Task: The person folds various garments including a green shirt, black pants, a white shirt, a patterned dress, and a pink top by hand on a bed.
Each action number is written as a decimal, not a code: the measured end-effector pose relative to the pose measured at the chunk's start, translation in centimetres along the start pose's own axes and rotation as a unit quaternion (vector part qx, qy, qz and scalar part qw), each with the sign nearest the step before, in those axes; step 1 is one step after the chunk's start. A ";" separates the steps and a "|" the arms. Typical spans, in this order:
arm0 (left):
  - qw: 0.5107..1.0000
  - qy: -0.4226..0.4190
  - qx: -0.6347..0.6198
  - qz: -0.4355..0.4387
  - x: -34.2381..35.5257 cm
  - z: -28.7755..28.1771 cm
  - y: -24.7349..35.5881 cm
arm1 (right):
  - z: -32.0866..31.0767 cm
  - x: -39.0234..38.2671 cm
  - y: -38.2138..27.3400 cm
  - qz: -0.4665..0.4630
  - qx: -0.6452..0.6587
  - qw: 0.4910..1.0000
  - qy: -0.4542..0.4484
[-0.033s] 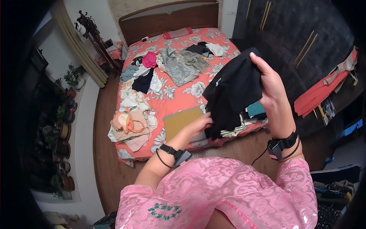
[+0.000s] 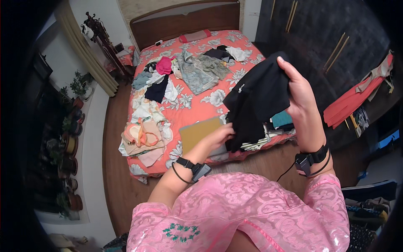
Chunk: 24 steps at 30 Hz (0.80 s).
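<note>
A black cloth garment hangs in the air in front of me, over the near right part of the bed. My right hand grips its upper right edge, thumb on top. Lower down, my left hand has its fingers closed on the garment's lower left edge. Beside that hand a mustard folded cloth with a grey border lies flat on the bed. Partly hidden behind the garment are a teal folded cloth and some striped white clothing. The garment's exact kind is unclear.
The bed has a coral floral sheet. Loose clothes and a camouflage-like garment lie farther back. A beige pile sits near left. Dark wardrobes stand right, with coral clothing hanging; a coat stand stands left.
</note>
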State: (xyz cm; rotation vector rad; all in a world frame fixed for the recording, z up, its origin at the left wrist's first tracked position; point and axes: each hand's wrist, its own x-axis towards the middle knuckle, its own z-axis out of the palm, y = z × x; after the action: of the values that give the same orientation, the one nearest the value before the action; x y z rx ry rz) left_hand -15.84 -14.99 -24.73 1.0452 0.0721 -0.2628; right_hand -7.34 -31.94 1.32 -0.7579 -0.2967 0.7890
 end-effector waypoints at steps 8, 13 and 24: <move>0.949 -0.162 -0.239 -0.128 1.0 0.2 -1.3 | -3.6 -0.8 -1.1 -0.053 0.032 0.995 0.077; 0.971 0.044 -0.044 -0.231 2.2 3.8 -1.2 | -6.1 -1.6 -1.7 -0.056 0.074 0.990 0.102; 0.965 -0.152 0.045 -0.208 5.9 4.6 -6.8 | -4.8 -3.1 0.1 -0.063 0.145 0.985 0.071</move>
State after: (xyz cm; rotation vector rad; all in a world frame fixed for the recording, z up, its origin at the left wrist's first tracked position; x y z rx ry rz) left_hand -12.10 -23.24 -29.31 1.0624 0.0014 -0.8119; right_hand -7.13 -36.58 -2.03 -0.5132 -0.0969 0.6378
